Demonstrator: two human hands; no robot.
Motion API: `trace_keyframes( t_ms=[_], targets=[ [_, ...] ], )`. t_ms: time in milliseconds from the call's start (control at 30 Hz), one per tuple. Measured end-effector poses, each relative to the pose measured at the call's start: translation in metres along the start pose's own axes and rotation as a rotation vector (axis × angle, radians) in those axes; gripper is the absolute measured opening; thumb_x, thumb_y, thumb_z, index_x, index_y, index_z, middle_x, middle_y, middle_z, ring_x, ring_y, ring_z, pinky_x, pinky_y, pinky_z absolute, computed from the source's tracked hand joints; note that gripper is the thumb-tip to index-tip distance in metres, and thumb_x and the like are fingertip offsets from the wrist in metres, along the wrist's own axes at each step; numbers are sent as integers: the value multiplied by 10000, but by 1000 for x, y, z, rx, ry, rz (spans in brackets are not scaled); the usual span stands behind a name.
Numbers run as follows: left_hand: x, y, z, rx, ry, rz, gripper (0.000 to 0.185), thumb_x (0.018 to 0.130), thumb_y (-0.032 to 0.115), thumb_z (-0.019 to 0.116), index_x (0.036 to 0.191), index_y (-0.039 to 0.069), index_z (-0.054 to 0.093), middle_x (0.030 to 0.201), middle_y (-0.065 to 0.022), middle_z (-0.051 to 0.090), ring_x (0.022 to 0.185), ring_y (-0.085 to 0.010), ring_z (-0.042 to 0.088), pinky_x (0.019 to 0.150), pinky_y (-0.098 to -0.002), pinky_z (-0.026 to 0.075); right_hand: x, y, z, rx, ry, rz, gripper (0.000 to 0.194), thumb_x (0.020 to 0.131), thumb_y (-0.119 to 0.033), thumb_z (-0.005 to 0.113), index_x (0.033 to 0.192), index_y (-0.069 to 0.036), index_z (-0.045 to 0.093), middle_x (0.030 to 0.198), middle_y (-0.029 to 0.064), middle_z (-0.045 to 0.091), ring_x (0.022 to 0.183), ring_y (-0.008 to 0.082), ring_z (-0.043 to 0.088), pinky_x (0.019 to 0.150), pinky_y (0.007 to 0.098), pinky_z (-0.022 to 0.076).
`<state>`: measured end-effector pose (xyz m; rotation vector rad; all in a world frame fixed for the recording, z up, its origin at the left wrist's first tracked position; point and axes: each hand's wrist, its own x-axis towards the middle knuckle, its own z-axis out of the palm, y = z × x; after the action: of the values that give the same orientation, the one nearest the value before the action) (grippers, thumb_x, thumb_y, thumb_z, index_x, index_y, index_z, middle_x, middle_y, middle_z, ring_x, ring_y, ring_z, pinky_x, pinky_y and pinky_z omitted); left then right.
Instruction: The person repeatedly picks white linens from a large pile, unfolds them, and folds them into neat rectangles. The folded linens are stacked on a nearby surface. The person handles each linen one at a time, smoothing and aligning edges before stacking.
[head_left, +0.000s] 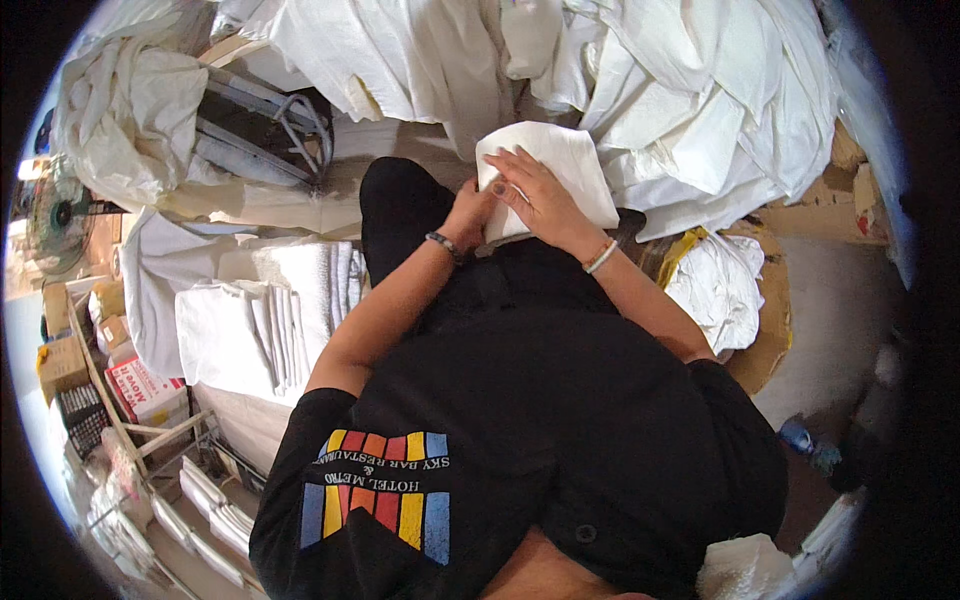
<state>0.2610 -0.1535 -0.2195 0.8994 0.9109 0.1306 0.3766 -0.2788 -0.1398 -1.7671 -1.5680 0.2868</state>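
A folded white cloth (559, 157) lies over my lap, its far edge towards the hanging linen. My left hand (471, 214) grips the cloth's left side, with part of the fingers hidden. Across the top of the cloth rests my right hand (536, 191), palm down, fingers extended and the thumb apart. The fingertips of both hands come close together near the left edge. To my left stands a stack of folded white towels (247, 330), apart from both hands.
White sheets (682, 97) are heaped in front. A metal frame (262, 127) stands at the front left. Crumpled white fabric (720, 289) sits near cardboard (772, 315) on my right. A fan (64, 214), a printed box (142, 390) and a rack (176, 435) are on the left.
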Motion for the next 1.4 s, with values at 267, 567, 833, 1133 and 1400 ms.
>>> trace_keyframes(
  t_ms=[267,567,833,1133,1400],
  targets=[
    [24,-22,-9,405,162,268,454,998,258,589,1300,-70,502,1163,-195,652,990,-211,636,856,-352,515,21,136,32,-23,80,379,539,1016,-425,459,1507,-210,411,1557,220,369,1436,415,343,1172,515,284],
    [51,11,-14,318,99,278,869,936,284,703,1592,124,157,1288,-206,604,1064,-270,626,944,-369,502,8,145,3,-50,557,540,342,958,-327,635,981,14,637,921,223,679,869,395,643,798,430,487],
    [42,21,3,-198,165,254,519,885,279,774,1261,-12,569,1155,-144,669,1016,-225,660,884,-402,561,16,191,21,-207,434,609,223,944,-215,631,1018,-8,669,986,182,710,895,358,669,817,420,506],
    [-25,51,10,-184,-205,151,404,1002,327,630,1192,-29,637,1116,-114,708,947,-188,695,819,-376,574,10,245,40,-88,277,481,218,938,-192,620,1062,-21,674,977,198,711,875,366,683,800,443,526],
    [-211,150,-107,-121,-39,430,288,962,275,688,1071,10,716,874,1,724,736,-57,658,639,-236,527,53,168,16,145,198,397,233,957,-218,647,1079,-20,674,883,136,689,772,299,655,741,372,517]
  ],
)
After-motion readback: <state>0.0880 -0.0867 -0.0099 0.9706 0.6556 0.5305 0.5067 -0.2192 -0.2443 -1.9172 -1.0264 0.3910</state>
